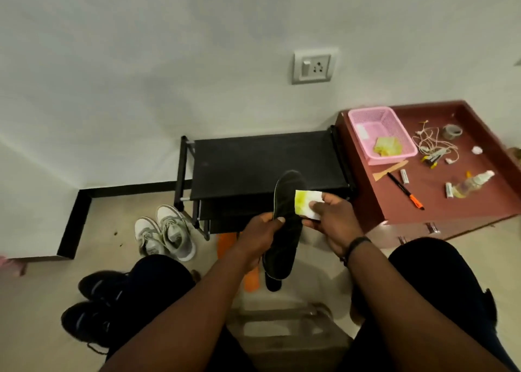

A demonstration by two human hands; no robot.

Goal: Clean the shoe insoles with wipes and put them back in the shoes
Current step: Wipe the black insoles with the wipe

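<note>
My left hand [260, 232] grips a black insole [286, 222] at its middle, holding it toe-up in front of me. My right hand [328, 219] pinches a white wipe with a yellow-green stain [306, 203] against the insole's right edge. A second black insole [273, 282] and an orange insole [251, 280] lie on the floor below my hands. A pair of black shoes [93, 304] stands on the floor at the lower left, and a pair of white and grey sneakers [165, 232] sits by the rack.
A black shoe rack [262, 163] stands against the wall ahead. A dark red table [451, 202] to the right carries a pink basket [382, 134] with yellow wipes, a spray bottle [473, 184], a pen, cables and tape.
</note>
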